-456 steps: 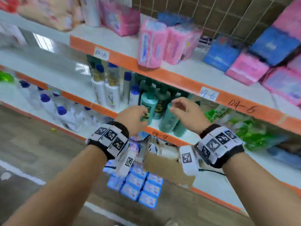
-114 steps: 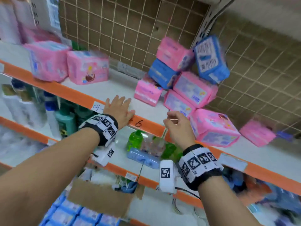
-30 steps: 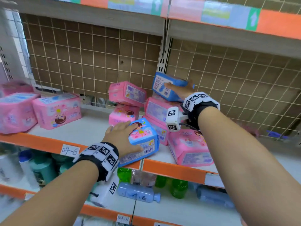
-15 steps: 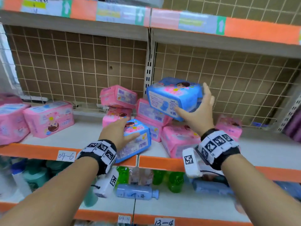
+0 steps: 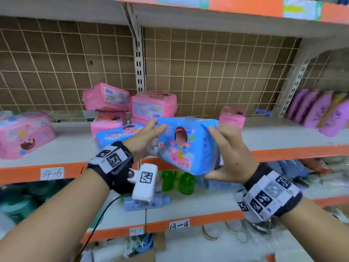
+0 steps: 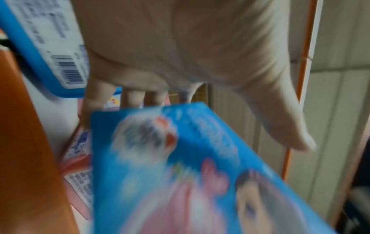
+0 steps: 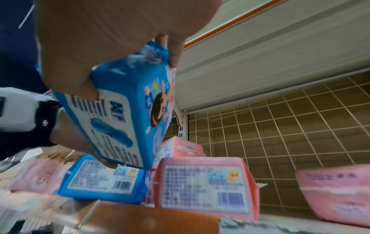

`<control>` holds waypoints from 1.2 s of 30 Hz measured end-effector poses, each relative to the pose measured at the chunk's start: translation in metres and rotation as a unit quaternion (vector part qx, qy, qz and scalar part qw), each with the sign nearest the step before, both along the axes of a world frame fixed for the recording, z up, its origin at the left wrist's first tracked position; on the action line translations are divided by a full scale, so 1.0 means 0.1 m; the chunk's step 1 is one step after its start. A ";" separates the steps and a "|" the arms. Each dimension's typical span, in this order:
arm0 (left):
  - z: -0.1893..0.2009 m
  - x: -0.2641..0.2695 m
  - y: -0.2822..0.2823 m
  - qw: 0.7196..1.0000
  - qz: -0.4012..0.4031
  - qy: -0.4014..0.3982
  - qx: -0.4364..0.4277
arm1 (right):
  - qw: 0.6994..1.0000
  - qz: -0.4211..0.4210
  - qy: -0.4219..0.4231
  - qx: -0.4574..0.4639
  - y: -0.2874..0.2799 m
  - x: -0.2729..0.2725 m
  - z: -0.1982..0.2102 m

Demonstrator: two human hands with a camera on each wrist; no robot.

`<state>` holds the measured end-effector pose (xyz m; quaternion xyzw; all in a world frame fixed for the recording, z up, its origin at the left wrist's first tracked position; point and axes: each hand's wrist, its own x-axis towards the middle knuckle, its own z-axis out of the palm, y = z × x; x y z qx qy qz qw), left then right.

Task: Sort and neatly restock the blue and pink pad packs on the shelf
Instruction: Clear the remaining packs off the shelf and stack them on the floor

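Observation:
A blue pad pack [image 5: 187,146] [image 7: 128,114] [image 6: 200,174] hangs in front of the shelf edge [image 5: 292,152]. My right hand [image 5: 230,152] [image 7: 100,39] grips its right end, fingers on top and thumb below. My left hand [image 5: 145,137] [image 6: 180,55] lays straight fingers against its left end, thumb splayed clear. A second blue pack [image 5: 117,135] [image 7: 104,182] [image 6: 50,47] lies flat near the shelf's front. Behind it several pink packs [image 5: 154,104] [image 7: 204,185] are piled loosely.
One pink pack [image 5: 232,115] stands alone to the right, with bare shelf beyond it. A large pink pack [image 5: 24,135] sits far left and purple packs [image 5: 317,112] far right. A wire grid [image 5: 217,72] backs the shelf. Bottles [image 5: 186,183] fill the shelf below.
My right hand has brought the blue pack down and forward, off the pile. My left hand has left the flat blue pack and come up against the held pack's left end.

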<state>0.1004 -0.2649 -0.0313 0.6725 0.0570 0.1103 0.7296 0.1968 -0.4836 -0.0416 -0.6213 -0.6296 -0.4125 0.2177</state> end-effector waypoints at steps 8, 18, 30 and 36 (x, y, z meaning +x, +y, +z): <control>-0.06 0.00 -0.12 0.997 0.073 -0.013 -0.004 | 0.999 -0.001 -0.035 -0.006 -0.03 0.02 -0.20; -0.40 -0.09 0.09 0.926 0.302 -0.066 0.218 | 0.928 -0.011 0.338 -0.155 0.49 -0.10 -0.36; -0.27 -0.31 0.59 0.741 0.297 0.057 0.600 | 0.940 -0.050 0.337 -0.020 0.96 0.05 -0.56; -0.31 -0.28 1.14 0.723 0.275 0.332 0.540 | 0.939 -0.120 0.320 0.039 1.07 0.04 -0.59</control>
